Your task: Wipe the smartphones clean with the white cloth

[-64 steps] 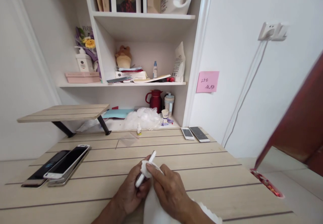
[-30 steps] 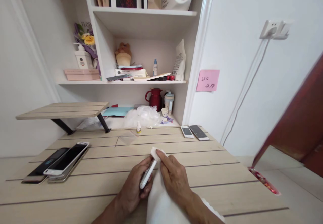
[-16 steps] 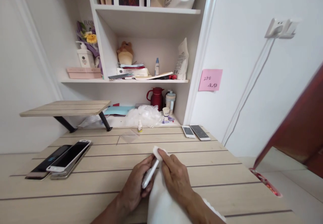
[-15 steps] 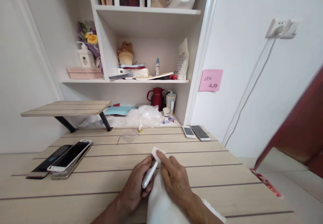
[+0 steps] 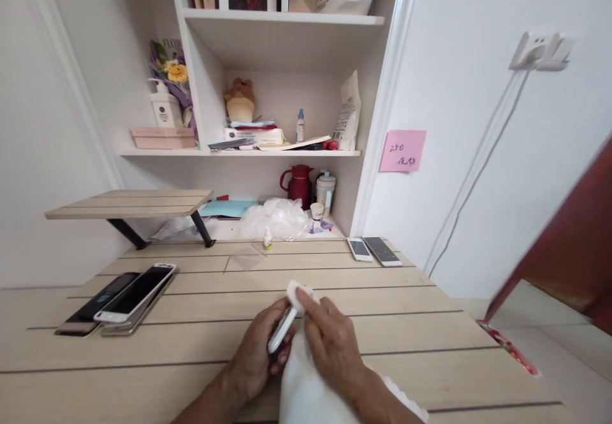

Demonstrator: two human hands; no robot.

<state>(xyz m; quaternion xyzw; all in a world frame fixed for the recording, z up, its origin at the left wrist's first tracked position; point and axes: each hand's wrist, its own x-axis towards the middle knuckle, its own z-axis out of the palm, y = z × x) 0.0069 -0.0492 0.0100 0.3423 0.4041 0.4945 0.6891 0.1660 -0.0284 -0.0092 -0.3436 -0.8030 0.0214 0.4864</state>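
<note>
My left hand [image 5: 262, 347] is closed around a thin phone [image 5: 283, 329], tilted so that its pale edge faces up. Fingers of my right hand [image 5: 335, 341] press a white cloth or tissue [image 5: 306, 382] over the phone's far end. The rest of that white sheet hangs below my right hand down to the bottom of the view. Most of the phone is hidden by my left fingers and the cloth.
Several phones [image 5: 136, 293] lie overlapping at the left, near a small wooden riser [image 5: 129, 204]. A white phone [image 5: 359, 249] and a dark phone [image 5: 382, 251] lie at the back right. A small dropper bottle [image 5: 268, 239] and a clear plastic bag [image 5: 246, 256] are behind my hands.
The whole view has shifted slightly to the right. Both hands keep the same hold, with the cloth still pressed at the phone's far end.
</note>
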